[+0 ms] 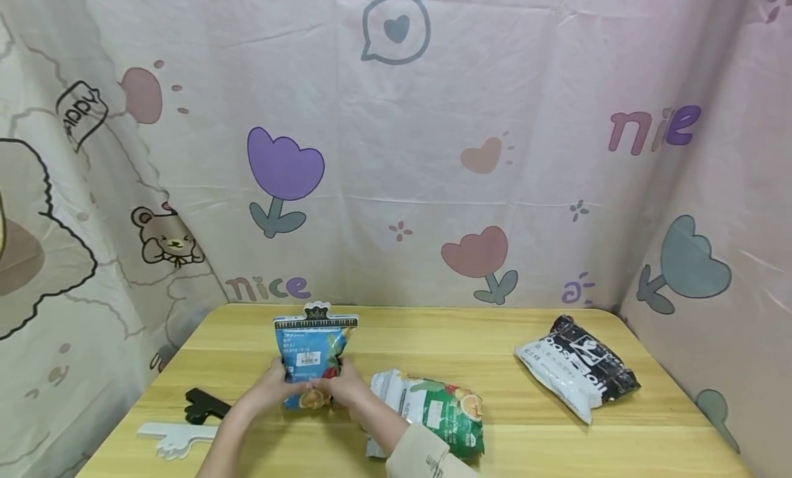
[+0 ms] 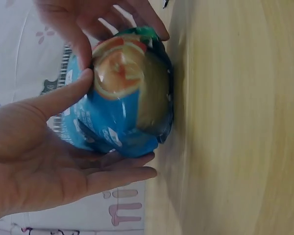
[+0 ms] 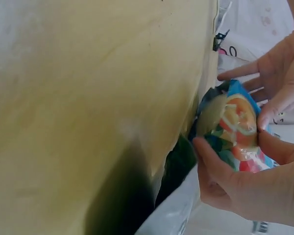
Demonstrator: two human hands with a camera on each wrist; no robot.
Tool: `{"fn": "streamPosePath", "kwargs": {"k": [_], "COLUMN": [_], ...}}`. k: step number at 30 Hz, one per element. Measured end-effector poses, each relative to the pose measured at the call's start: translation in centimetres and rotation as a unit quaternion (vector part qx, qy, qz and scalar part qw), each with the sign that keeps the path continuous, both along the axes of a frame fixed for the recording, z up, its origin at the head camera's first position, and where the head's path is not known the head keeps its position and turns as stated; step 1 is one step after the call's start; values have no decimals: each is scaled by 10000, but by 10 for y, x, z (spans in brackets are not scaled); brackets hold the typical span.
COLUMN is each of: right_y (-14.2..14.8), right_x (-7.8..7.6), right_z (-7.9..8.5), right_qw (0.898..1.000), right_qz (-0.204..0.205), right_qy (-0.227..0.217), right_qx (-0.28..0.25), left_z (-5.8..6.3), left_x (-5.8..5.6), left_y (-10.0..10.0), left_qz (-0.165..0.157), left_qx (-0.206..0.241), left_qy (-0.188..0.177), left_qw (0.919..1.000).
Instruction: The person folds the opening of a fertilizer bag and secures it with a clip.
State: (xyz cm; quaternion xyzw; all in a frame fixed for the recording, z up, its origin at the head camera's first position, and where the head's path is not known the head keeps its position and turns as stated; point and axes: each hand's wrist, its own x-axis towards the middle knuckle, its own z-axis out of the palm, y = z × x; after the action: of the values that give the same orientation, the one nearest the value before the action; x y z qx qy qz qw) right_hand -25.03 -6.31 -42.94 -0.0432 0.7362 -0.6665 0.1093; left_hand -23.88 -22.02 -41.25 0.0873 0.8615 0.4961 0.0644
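Observation:
A blue snack bag (image 1: 312,351), printed with fruit and a white label, stands upright on the table. Across its top sits a black-and-white bag clip (image 1: 317,320). My left hand (image 1: 270,387) holds the bag's left side, thumb on the lower front and fingers along the side, as the left wrist view shows. On the opposite side my right hand (image 1: 348,387) grips the bag, its thumb close to the left thumb on the front. The bag's rounded bottom (image 2: 157,93) faces the left wrist camera; its back is hidden in the head view.
Just right of my hands lies a green-and-white bag (image 1: 433,409), partly covered by my right forearm. A black-and-white bag (image 1: 578,368) lies farther right. At left are a black clip (image 1: 203,405) and a white hand-shaped clip (image 1: 176,437). Printed cloth (image 1: 383,155) hangs behind the table.

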Motion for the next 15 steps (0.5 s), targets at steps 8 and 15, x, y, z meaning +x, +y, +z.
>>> {"fn": "streamPosePath", "kwargs": {"k": [8, 15], "right_y": [-2, -3], "right_x": [4, 9], "right_z": [0, 1], "right_qw": [9992, 9960], "right_qz": [154, 502], "right_qy": [-267, -734], "right_qx": [243, -68], "left_z": [-4, 6], "left_x": [4, 7], "left_y": [-16, -19], "left_qz": [-464, -14], "left_qx": [142, -57], "left_qy": [-634, -1543], "left_qw": [9968, 9880]}}
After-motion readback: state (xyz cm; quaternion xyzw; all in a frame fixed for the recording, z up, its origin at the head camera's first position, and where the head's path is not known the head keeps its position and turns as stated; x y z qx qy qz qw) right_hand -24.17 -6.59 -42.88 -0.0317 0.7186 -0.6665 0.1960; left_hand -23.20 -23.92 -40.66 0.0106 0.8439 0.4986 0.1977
